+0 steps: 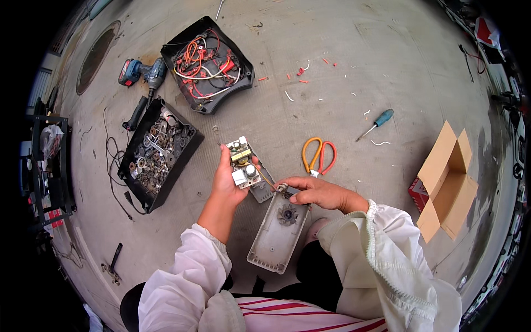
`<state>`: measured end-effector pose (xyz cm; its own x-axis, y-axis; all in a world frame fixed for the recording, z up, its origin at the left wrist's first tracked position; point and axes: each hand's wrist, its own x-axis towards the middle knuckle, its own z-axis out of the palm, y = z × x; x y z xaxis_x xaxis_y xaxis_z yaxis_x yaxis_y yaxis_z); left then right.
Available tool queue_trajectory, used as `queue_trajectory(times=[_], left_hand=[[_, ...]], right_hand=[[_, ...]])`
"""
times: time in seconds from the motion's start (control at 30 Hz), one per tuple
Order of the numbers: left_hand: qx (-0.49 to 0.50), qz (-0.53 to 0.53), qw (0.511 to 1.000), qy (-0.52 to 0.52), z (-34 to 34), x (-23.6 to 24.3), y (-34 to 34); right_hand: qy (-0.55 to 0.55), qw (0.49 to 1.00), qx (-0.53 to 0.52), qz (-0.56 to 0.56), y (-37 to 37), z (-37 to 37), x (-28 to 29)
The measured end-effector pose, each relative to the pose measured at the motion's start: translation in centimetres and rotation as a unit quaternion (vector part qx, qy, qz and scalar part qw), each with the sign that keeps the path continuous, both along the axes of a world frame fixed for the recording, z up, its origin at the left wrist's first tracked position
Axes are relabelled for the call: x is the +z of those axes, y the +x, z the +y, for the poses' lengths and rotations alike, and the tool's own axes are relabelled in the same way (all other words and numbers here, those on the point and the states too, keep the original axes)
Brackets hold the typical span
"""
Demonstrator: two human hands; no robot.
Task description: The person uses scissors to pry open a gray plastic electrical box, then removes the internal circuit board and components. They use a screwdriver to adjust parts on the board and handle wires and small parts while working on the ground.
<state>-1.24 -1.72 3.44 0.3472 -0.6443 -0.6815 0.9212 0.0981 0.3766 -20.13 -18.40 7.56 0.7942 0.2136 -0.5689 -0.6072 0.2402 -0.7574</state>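
My left hand (225, 180) is closed around a small circuit board (241, 157) with a yellow-wrapped transformer and a round component on it. Behind the board, partly covered, is a grey casing piece (262, 192). My right hand (326, 193) grips the upper end of a grey plastic housing (271, 240), its thumb and index finger near a small metal fitting at the corner. Inside this shallow housing sits a finned wheel (287, 214). A yellowish wire (266, 178) runs between the board and the housing's corner. Scissors (319, 160) with orange and red handles lie just beyond my right hand.
A black tray (214, 106) of tangled wires lies far left, beside a blue cordless drill (155, 74). Nearer, a black bin (178, 161) holds loose hardware and a wrench. On the right are a screwdriver (381, 118) and an open cardboard box (442, 191). Wire scraps dot the concrete.
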Motion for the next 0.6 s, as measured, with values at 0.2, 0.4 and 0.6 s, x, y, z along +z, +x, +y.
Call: queue_trajectory(times=[0.2,0.4,0.6], left_hand=[[-0.024,-0.023,0.999,0.013,-0.8,0.3,-0.1],[-0.009,-0.067,0.997,0.048,-1.0,0.9,-1.6],[-0.038,-0.072,0.996,0.04,-2.1,1.8,-1.6]], right_hand=[[-0.001,0.991,-0.012,-0.132,-1.0,0.1,-0.6],[-0.087,0.989,0.005,-0.119,-1.4,0.7,-0.2],[-0.16,0.969,-0.008,-0.186,-2.0,0.8,-1.9]])
